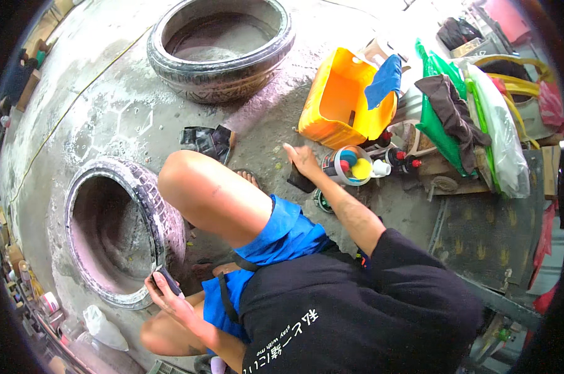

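My left hand [165, 294] is closed round a small dark flat object [168, 280], held at the near edge of a worn tire [163, 212]. The object's kind is not clear. To the right, beyond my bent knee, my right hand [303, 161] is closed on a black rectangular piece [300, 180], which hangs below the fingers; its kind I cannot make out. Next to this hand stands a round tub [340, 169] with a yellow disc, a blue disc and a red-capped item in it. A pair of dark sandals [208, 142] lies past my knee.
A second tire [222, 81] lies flat at the back. An open yellow container [325, 93] with a blue cloth [383, 82] stands beyond the tub. At right are bottles [397, 159], a green bag [440, 124] and a dark mat [487, 237]. A white bag [104, 327] sits lower left.
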A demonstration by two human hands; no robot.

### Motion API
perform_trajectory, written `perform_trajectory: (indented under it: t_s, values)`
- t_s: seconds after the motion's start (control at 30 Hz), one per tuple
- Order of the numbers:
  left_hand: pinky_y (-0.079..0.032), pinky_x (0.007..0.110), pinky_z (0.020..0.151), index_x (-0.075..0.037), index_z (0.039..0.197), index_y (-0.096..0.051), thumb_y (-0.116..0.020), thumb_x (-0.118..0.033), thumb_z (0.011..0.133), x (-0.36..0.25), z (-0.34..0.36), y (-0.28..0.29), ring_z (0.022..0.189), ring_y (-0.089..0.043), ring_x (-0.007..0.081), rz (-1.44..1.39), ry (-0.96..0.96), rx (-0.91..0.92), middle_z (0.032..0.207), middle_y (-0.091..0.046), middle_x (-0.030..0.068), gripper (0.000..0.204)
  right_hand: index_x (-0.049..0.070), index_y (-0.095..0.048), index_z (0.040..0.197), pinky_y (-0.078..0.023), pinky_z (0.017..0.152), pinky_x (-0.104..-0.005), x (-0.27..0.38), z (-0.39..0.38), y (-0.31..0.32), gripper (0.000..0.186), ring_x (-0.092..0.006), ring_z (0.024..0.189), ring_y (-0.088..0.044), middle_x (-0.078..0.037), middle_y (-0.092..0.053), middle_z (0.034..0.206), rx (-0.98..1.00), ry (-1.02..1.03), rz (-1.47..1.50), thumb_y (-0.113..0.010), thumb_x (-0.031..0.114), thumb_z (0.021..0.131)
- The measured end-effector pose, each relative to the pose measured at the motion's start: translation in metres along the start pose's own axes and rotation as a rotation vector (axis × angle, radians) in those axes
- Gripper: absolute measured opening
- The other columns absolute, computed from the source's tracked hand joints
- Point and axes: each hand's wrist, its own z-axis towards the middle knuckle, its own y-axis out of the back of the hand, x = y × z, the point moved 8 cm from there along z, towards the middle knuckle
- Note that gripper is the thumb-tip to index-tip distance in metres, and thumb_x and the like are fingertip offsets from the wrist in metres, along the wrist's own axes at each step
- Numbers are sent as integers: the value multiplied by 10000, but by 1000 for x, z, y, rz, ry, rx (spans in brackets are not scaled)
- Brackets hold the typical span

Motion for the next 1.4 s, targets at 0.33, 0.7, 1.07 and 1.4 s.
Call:
perform_trajectory:
  t_s: [0.33,0.7,1.07,1.4]
  values:
    - [-416,282,666,-57,1319,-545,-654,-470,955,7,-6,11,799,-508,141,233,65,-142,1041,-579,62,561,-45,-731,904,-500,870,-523,-215,-11,-19,740,-468,979,-662,-302,-688,988,-109,-533,-403,-432,629,965]
    - [-380,357,1082,36,1484,-405,-613,-424,996,-24,31,-31,1281,-510,248,45,105,-39,1452,-507,142,702,34,-677,1062,-454,957,-465,-110,-13,-21,404,-382,1122,-559,-183,-581,1195,-346,-55,-297,-650,418,940]
    - [-432,220,439,-47,1299,-565,-417,-573,1033,-26,7,-77,687,-595,110,-252,44,193,875,-628,61,608,98,-494,1418,-389,1107,-419,155,-132,1,743,-291,1358,-441,-162,-418,1475,365,366,297,-831,362,811]
    - [-470,225,415,-8,1279,-547,-414,-558,1038,-44,10,-43,755,-639,127,-288,-66,294,980,-622,88,615,148,-686,925,-486,845,-391,206,-142,38,187,-258,916,-580,-23,-643,954,98,769,-36,-802,168,781]
